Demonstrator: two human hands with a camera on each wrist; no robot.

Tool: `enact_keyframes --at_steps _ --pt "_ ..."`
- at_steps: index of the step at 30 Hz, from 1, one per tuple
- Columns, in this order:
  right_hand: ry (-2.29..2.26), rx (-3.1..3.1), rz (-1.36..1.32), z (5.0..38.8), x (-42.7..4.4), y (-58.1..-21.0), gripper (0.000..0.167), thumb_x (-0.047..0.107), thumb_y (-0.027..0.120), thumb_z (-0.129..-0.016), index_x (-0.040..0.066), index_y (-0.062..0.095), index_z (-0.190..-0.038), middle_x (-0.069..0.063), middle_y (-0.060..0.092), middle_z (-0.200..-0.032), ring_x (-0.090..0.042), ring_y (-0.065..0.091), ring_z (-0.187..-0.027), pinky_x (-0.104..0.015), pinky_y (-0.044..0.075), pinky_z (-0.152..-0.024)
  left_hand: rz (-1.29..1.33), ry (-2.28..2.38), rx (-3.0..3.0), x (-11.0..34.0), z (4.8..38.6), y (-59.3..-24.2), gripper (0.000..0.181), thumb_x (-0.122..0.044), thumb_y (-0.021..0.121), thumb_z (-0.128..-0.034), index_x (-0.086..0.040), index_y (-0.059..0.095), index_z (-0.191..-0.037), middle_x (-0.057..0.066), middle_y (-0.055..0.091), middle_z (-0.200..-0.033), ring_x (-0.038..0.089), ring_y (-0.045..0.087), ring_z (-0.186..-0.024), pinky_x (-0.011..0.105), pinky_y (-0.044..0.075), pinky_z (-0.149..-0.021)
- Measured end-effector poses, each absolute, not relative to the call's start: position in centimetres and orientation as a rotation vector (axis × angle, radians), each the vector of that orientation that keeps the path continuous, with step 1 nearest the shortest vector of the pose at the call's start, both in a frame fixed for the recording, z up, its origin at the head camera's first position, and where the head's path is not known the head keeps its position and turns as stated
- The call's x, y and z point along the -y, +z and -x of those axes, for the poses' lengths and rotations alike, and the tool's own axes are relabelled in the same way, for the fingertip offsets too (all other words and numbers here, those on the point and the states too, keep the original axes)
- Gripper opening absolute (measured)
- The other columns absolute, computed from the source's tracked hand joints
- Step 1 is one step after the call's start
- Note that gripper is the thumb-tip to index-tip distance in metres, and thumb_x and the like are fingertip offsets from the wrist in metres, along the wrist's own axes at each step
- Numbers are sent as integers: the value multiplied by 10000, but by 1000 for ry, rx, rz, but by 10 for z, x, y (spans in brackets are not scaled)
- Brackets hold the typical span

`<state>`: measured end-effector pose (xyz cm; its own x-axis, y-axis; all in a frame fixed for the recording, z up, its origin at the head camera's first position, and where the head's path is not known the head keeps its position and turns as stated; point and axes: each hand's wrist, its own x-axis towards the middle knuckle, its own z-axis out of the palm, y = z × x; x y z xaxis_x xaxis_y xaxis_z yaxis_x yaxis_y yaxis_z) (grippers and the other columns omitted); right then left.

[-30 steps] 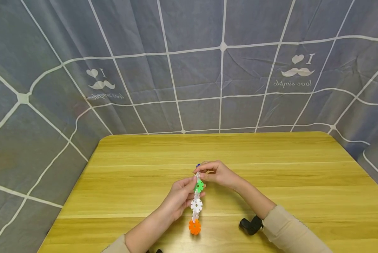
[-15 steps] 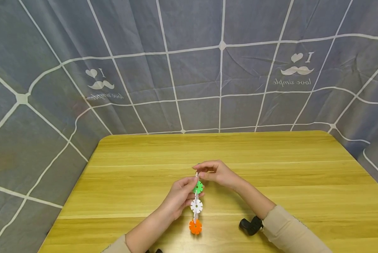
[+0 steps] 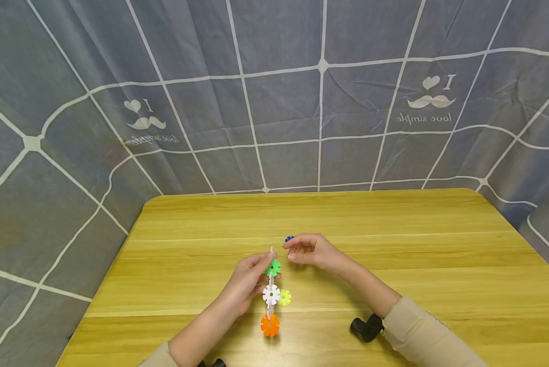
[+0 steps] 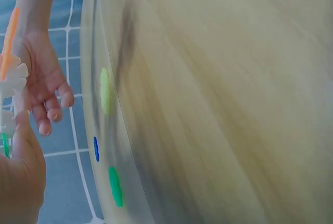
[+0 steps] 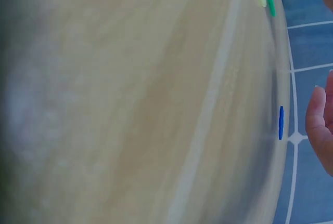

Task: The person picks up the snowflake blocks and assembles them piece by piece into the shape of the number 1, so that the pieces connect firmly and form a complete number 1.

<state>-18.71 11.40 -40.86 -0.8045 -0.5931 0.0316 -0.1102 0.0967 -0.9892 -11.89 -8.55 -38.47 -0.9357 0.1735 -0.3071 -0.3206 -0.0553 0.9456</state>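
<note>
My left hand (image 3: 249, 283) pinches a chain of slotted snowflake discs between thumb and fingers. Along the chain are a green disc (image 3: 272, 267), a white disc (image 3: 271, 294) with more white ones edge-on, and an orange disc (image 3: 270, 325) at the near end. To its right, my right hand (image 3: 314, 250) hovers apart from the chain with loosely bent fingers and nothing between them. In the left wrist view, the chain's orange disc (image 4: 9, 44) shows edge-on above the left thumb.
A blue disc (image 3: 289, 238) lies on the wooden table (image 3: 393, 224) beyond the right fingertips. A yellow disc (image 3: 285, 297) lies just right of the chain. Another green disc (image 4: 115, 186) lies there too. A grey curtain (image 3: 292, 112) hangs behind the table.
My left hand has moved left with the chain, away from my right hand, whose fingers have come off the chain's far end. The yellow and blue discs on the table now show.
</note>
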Motion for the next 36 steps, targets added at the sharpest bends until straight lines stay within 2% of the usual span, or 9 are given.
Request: enact_keyframes --at_steps 7,14,21,26,36 --pt "-1702 -1983 657 185 -109 -414 322 21 668 -836 -134 575 -1102 -28 628 -832 -171 573 -712 -226 496 -602 203 2059 -1932 95 121 -387 487 -307 548 -946 64 510 -1258 -11 613 -833 125 630 -772 117 420 -517" --pt "-1608 -1944 676 180 -104 -419 297 -15 674 -816 -127 590 -1078 -29 631 -842 -126 578 -708 -209 500 -621 264 2064 -1962 105 122 -390 444 -283 543 -950 54 534 -1240 -5 633 -815 114 607 -720 111 390 -484" --pt "-1436 -1995 715 172 -98 -421 298 -10 720 -764 -52 639 -1048 -74 612 -854 -132 550 -691 -184 463 -592 281 2069 -1949 110 121 -391 449 -277 536 -955 59 517 -1252 1 629 -835 114 611 -729 121 415 -508" --pt "-1290 -2094 762 166 -95 -421 328 18 782 -717 28 669 -1024 -55 576 -849 -102 508 -664 -177 441 -576 276 2075 -1943 111 120 -393 452 -281 524 -960 58 513 -1259 6 624 -845 109 612 -734 118 414 -513" --pt "-1109 -2263 876 159 -86 -421 300 53 839 -645 73 682 -900 -3 514 -750 -76 418 -628 -181 383 -556 262 2081 -1930 111 119 -395 462 -279 521 -962 68 502 -1266 3 616 -839 104 614 -736 127 430 -535"
